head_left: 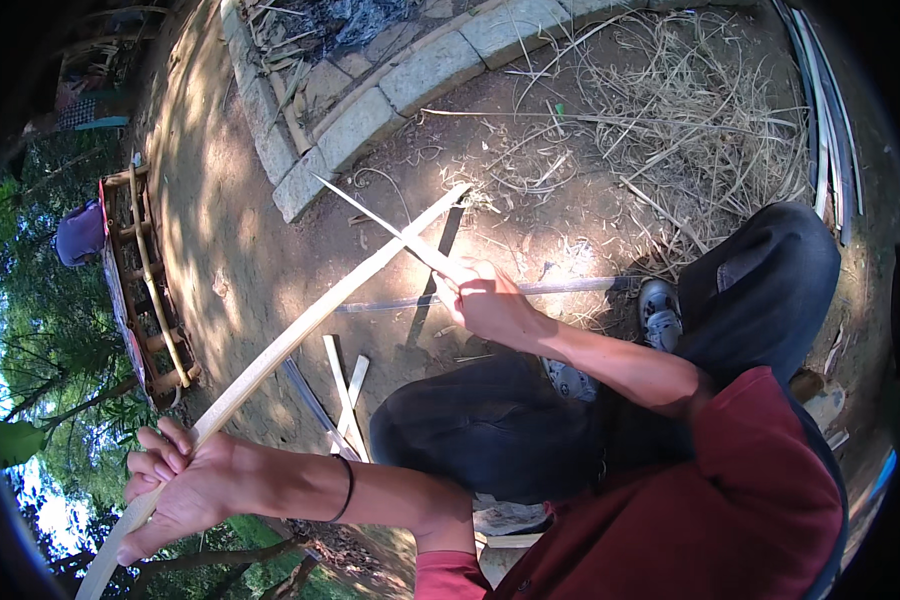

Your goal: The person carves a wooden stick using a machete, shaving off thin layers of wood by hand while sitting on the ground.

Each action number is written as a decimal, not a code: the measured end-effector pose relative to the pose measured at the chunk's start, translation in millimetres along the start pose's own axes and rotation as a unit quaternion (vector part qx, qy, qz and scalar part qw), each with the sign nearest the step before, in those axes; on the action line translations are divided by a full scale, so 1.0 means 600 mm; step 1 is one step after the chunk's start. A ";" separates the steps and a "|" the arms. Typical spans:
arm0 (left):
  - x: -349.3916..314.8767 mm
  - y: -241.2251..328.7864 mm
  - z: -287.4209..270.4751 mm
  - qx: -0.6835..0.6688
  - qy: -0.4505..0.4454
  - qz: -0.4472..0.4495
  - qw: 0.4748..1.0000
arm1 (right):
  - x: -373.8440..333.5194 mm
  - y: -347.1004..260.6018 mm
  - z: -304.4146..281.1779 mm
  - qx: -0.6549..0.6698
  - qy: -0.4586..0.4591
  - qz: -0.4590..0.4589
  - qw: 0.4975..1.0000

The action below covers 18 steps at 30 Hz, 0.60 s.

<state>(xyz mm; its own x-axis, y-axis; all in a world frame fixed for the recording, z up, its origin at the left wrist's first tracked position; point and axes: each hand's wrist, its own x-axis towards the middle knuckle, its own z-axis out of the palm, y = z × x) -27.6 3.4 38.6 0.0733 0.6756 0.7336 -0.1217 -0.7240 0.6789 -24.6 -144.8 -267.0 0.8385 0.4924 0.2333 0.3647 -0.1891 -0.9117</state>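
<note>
My left hand [195,483], with a black band at the wrist, is closed round a long pale bamboo strip [295,330]. The strip slants up from the lower left, and its far end is near the wood shavings. My right hand [492,303] is closed round what looks like a knife [362,207], with a narrow, pointed, pale blade. The blade crosses the strip near its far end and points to the upper left. Most of the knife's handle is hidden in my fingers.
A heap of curly shavings [695,115] lies at the upper right, beside long strips [830,120]. A stone border [430,72] surrounds ash. Short pale slats [348,390] lie by my knee. A bamboo bench [148,275] stands at the left.
</note>
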 end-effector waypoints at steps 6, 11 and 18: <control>0.004 0.012 -0.010 0.013 -0.002 0.009 1.000 | 0.002 0.048 0.013 0.058 -0.087 0.207 0.973; 0.007 0.001 -0.002 0.001 0.022 0.007 1.000 | 0.006 0.037 0.016 0.094 -0.044 0.122 0.987; -0.004 0.009 0.012 -0.042 0.047 -0.008 0.998 | 0.008 0.091 0.020 0.168 -0.049 0.229 0.958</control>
<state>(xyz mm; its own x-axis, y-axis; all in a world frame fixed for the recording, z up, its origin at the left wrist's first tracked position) -21.1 -3.0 40.5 -0.0171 0.6996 0.7143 -0.2033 -0.7019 0.6827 -5.3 -142.4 -320.0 0.8315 0.5037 -0.2345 -0.1970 -0.1273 -0.9721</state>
